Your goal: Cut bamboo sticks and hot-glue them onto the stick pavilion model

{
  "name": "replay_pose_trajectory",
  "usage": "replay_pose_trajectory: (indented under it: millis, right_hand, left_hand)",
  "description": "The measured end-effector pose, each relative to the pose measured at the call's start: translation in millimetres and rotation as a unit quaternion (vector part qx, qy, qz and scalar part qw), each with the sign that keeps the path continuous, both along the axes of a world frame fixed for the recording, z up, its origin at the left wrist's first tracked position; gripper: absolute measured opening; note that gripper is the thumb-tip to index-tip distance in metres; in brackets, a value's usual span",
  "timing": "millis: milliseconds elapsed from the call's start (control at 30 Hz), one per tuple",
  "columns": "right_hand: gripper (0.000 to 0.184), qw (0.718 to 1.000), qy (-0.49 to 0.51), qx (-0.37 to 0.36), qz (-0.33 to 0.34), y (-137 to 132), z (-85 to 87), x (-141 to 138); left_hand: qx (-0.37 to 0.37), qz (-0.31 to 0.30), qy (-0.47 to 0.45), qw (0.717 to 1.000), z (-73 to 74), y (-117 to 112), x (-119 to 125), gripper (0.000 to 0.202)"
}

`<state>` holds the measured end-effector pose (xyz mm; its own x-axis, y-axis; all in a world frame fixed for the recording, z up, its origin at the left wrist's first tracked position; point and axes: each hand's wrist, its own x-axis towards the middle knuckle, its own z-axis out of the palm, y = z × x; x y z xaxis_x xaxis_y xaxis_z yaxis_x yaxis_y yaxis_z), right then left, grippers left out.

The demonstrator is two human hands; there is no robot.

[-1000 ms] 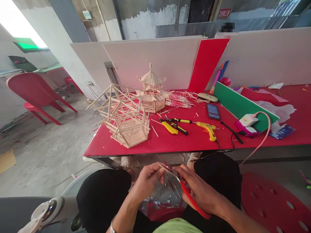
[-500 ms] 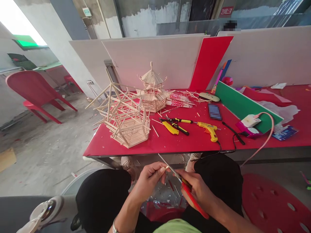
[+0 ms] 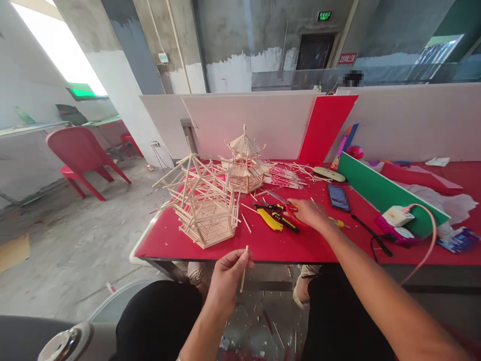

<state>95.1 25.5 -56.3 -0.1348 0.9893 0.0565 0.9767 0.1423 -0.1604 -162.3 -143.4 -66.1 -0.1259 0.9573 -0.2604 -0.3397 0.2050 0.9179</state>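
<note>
My left hand (image 3: 226,277) is held just below the red table's front edge (image 3: 263,250), its fingers pinched on a short wooden stick (image 3: 244,268) that stands nearly upright. My right hand (image 3: 310,213) reaches out over the table, closed around red-handled scissors (image 3: 291,214) whose blades point left, above the yellow-handled pliers (image 3: 272,216). This hand covers most of the yellow glue gun (image 3: 337,222). A large open-frame model of sticks (image 3: 203,210) stands at the table's left end, and a smaller pagoda model (image 3: 245,160) sits behind it.
A phone (image 3: 338,196), a green board (image 3: 391,193), a white charger with a pink cable (image 3: 398,215) and loose sticks lie on the table. White and red boards (image 3: 326,125) lean at the back. A red chair (image 3: 80,153) stands far left. Stick scraps litter the floor between my knees.
My right hand has left my lap and carried the red scissors up onto the table beside the pliers. My left hand has kept a cut stick and risen slightly. The view has tilted upward.
</note>
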Motion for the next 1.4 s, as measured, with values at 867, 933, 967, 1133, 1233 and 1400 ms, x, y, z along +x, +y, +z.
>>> replay_pose_trajectory:
  millis: [867,933,967,1133,1233,1400]
  right_hand:
    - [0.031,0.925,0.373,-0.036,0.055,-62,-12.6,-80]
    - [0.032,0.851,0.499,-0.15,0.073,-83,-11.3,-107]
    - [0.034,0.806,0.556,-0.193,0.066,-93,-11.8,-121]
    - [0.037,0.593,0.772,-0.218,-0.073,-112,-16.2,-184]
    - [0.034,0.531,0.812,-0.218,-0.104,-109,-14.3,-201]
    - [0.033,0.53,0.813,-0.208,-0.121,-106,-11.1,-207]
  left_hand:
    - [0.061,0.207,-0.194,0.957,7.3,29,-34,0.031]
    - [0.06,0.223,-0.203,0.952,7.9,31,-34,0.03]
    - [0.058,0.228,-0.208,0.949,8.3,33,-34,0.029]
    - [0.041,0.253,-0.243,0.936,11.7,40,-35,0.027]
    - [0.046,0.26,-0.251,0.931,13.6,41,-38,0.026]
    - [0.051,0.264,-0.241,0.933,12.5,40,-41,0.025]
